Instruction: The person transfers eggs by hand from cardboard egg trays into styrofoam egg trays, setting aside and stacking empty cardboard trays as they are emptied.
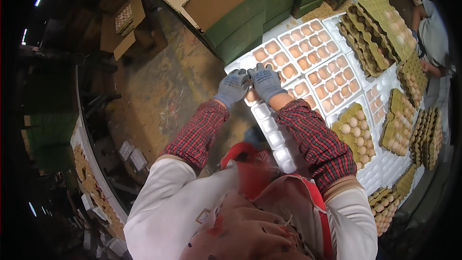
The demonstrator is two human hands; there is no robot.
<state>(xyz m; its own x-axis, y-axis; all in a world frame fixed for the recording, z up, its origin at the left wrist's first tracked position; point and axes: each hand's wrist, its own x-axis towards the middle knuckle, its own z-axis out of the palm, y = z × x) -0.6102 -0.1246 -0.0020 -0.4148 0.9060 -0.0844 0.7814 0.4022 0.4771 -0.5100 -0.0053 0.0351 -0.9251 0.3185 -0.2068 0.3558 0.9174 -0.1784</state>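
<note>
My left hand (233, 86), in a grey-coated work glove, is at the near left corner of the white foam egg trays, beside an egg (251, 95). Close against it, my right hand (266, 81), gloved alike, reaches over the tray edge near the eggs. The fingertips curl downward, and what lies under them is hidden. Beyond the hands, a foam tray (275, 53) holds brown eggs in its cells. More filled foam trays (332, 82) lie to the right. Empty foam cells (269, 124) run toward my body below my right hand.
Green crates (238, 32) and an open cardboard box (223, 1) stand behind the trays. Pulp egg trays (355, 130) and stacked pulp trays (368, 39) sit at right. A person (433, 25) is at the far right. Another box with eggs (124, 21) stands upper left.
</note>
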